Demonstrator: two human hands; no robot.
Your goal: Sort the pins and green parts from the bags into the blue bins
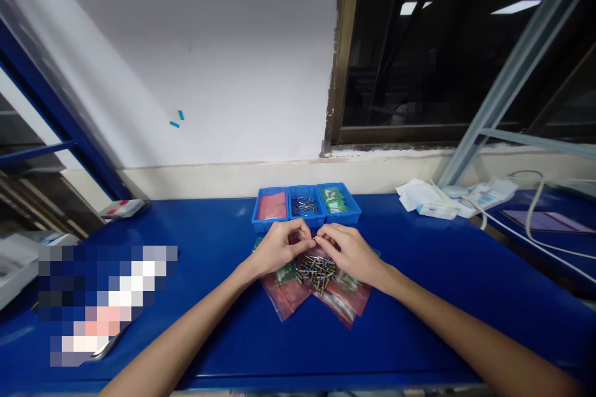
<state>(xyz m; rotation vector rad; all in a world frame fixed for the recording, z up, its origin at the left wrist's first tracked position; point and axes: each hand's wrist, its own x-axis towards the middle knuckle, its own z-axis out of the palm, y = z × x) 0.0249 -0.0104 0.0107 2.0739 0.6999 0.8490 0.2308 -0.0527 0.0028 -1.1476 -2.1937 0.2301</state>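
Observation:
My left hand (285, 243) and my right hand (348, 251) meet fingertip to fingertip over the middle of the table. Both are closed in a pinch. A tiny yellowish piece (316, 238) shows at the right fingertips; it is too small to tell whether it is a screw. What the left fingers pinch is hidden. Just below the hands lies a pile of loose metal screws (319, 273), on overlapping red zip bags (291, 301). Green-tinted bags (286, 273) with small pale pieces lie under my left hand, partly covered.
Behind my hands stand three joined blue bins: the left bin (256, 214) holds red bags, the middle bin (307, 221) screws, the right bin (356, 214) a green bag with pale pieces. White packets (426, 198) and a cable (531, 217) lie right. A blurred-out object (112, 304) lies left.

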